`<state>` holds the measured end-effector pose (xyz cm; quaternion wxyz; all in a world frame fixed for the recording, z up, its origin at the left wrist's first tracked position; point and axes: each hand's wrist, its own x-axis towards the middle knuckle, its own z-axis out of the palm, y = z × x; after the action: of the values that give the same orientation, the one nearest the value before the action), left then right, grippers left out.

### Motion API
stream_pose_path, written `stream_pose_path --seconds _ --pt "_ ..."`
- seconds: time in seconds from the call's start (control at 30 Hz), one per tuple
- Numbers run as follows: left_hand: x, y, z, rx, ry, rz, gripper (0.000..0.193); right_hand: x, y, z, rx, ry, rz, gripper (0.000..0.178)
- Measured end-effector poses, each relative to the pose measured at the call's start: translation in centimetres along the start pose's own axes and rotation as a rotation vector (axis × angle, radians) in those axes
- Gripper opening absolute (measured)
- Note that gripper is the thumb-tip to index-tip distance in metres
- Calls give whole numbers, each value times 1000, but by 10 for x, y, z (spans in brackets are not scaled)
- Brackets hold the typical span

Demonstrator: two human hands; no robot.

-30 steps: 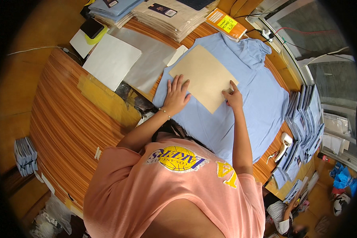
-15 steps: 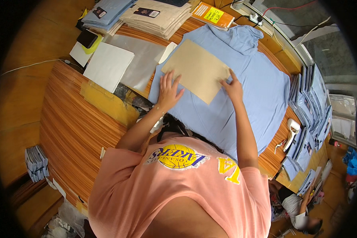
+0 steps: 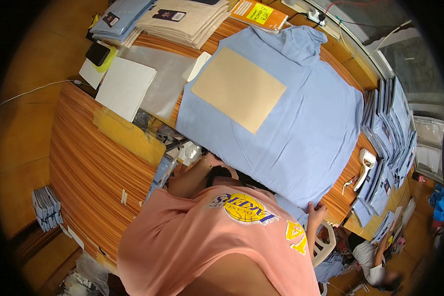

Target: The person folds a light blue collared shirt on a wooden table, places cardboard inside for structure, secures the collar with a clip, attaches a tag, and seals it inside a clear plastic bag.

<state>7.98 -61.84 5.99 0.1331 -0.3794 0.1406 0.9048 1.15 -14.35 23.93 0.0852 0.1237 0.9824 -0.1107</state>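
A light blue shirt [image 3: 301,128] lies spread over the striped wooden table, its collar end bunched at the far side. On it rests a flat tan cardboard sheet [image 3: 239,89], touched by neither hand. My right hand [image 3: 317,215] is at the shirt's near right corner, fingers closed on the hem. Close to my body, my left hand [image 3: 212,159] is down by the near table edge, below the shirt's left corner. Its fingers are hidden there, so whether it holds anything does not show.
Left of the shirt lie white paper sheets [image 3: 126,89], a clear plastic sheet [image 3: 165,74] and a black phone-like object [image 3: 97,54]. Packed garments [image 3: 182,22] stand behind. To the right are a white handheld device [image 3: 365,165] and folded blue garments [image 3: 387,118]. Another person [image 3: 372,261] is at lower right.
Both hands have left the cardboard sheet. My right hand has come down to the shirt's near right hem, and my left hand has dropped to the near table edge.
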Motion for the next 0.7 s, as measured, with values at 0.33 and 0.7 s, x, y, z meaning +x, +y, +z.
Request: stream_pose_path --seconds 0.33,0.7 --pt "-137 27 77 84 652 594 45 -11 -4 7 1143 -74 147 29" --pt "-61 114 247 707 185 1050 51 124 -63 -45 1783 -327 393 33"
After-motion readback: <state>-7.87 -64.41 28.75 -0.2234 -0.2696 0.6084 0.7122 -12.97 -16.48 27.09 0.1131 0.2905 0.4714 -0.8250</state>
